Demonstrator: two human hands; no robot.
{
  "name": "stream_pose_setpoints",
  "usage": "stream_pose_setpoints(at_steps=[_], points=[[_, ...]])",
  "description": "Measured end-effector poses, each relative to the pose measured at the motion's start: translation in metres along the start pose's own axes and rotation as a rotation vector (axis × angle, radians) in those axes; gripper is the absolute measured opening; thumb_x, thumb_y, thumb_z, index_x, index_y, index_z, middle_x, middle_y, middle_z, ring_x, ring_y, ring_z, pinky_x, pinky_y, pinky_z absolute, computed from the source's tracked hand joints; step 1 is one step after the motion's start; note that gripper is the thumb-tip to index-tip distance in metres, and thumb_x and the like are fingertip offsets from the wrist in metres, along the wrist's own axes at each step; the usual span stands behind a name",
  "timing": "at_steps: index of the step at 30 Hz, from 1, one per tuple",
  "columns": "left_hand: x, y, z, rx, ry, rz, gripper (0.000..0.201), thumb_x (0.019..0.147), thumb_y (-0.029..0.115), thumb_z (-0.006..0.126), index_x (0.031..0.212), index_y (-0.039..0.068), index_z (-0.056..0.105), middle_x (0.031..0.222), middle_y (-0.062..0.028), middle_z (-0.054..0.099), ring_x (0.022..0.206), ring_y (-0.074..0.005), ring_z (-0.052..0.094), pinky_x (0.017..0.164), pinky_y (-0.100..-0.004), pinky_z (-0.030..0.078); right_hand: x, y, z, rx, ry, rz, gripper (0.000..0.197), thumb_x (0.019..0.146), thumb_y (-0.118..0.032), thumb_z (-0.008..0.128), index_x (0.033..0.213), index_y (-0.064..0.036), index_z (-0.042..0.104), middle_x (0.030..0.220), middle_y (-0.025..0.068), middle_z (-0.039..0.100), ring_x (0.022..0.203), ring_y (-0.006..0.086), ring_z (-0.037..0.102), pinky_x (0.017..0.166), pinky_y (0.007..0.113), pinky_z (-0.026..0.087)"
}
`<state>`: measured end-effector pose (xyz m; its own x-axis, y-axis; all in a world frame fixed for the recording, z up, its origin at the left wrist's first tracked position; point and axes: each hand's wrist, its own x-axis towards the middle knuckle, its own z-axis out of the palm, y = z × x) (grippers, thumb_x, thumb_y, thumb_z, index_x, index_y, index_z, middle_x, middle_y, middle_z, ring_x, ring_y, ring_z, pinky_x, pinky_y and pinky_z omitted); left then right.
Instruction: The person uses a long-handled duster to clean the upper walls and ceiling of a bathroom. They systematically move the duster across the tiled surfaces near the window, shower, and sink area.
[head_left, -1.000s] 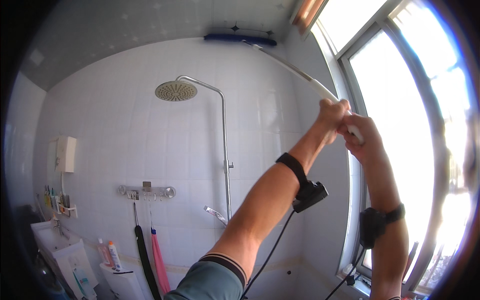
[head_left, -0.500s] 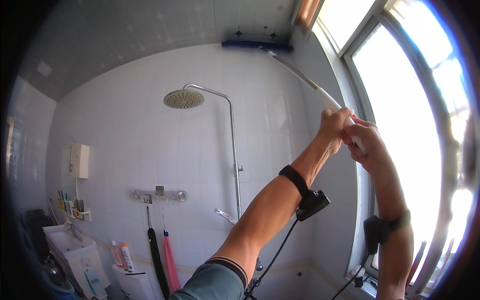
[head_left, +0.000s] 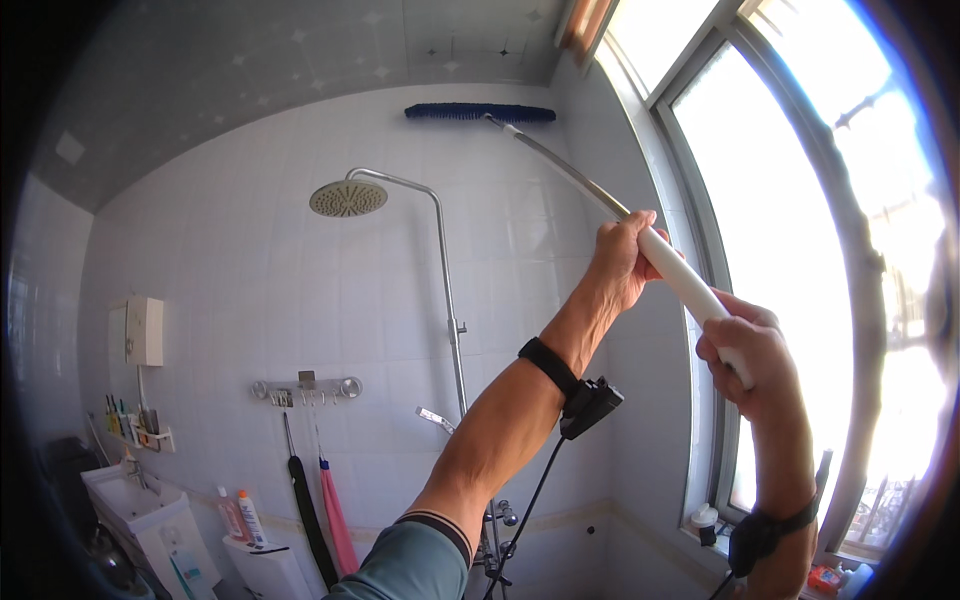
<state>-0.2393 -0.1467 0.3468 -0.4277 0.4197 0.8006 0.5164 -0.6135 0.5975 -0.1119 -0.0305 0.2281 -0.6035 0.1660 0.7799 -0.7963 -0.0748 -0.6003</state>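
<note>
Both my hands hold a long-handled mop raised toward the top of the tiled wall. Its wide, dark blue fluffy mop head [head_left: 450,112] lies level high on the wall, just below the ceiling. From there the metal pole slants down to the right into a white grip [head_left: 683,276]. My left hand [head_left: 624,262] is closed around the upper end of that grip, where the metal begins. Lower down, my right hand [head_left: 757,358] wraps around the bottom end, which pokes out below the fingers.
A round shower head [head_left: 348,198] on a bent chrome pipe [head_left: 446,270] stands left of the pole. To the right is a bright window [head_left: 770,230]. A hook rack [head_left: 307,390] holds a black and a pink hanging item. A washbasin [head_left: 135,497] is at lower left.
The mop head has come down from the ceiling edge onto the wall. My right hand has moved down and away from my left, so more of the white grip shows between them.
</note>
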Motion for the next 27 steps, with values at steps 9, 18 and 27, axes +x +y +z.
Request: stream_pose_setpoints(at_steps=[9,18,27], points=[[-0.038,-0.048,-0.027,0.05,0.046,-0.07,0.019,0.087,0.019,0.057,0.091,0.001,0.053,0.066,-0.0101,0.058,0.053,-0.0264,0.062,0.054,-0.0405,0.054,-0.042,0.058,-0.006,-0.11,-0.047,-0.025,0.063,0.076,-0.012,0.061,0.132,0.0128,0.045,0.063,0.0034,0.054,0.041,0.007,0.048,0.033,0.018,0.039],[-0.071,-0.035,-0.037,0.099,0.166,-0.014,0.019,0.084,0.018,0.057,0.077,0.001,0.051,0.062,-0.0131,0.055,0.045,-0.0244,0.058,0.046,-0.0389,0.052,-0.059,0.067,0.025,-0.049,-0.047,-0.003,0.076,0.068,-0.028,0.066,0.129,0.0125,0.048,0.062,0.0051,0.053,0.041,0.0088,0.049,0.034,0.02,0.041],[-0.101,0.004,-0.047,0.234,0.147,0.096,0.023,0.088,0.023,0.058,0.082,0.003,0.051,0.062,-0.0083,0.057,0.05,-0.0222,0.062,0.046,-0.0363,0.053,-0.064,0.099,0.031,0.514,-0.284,0.07,0.071,0.076,-0.031,0.066,0.128,0.0115,0.042,0.062,0.0093,0.051,0.037,0.0097,0.046,0.032,0.022,0.04]])
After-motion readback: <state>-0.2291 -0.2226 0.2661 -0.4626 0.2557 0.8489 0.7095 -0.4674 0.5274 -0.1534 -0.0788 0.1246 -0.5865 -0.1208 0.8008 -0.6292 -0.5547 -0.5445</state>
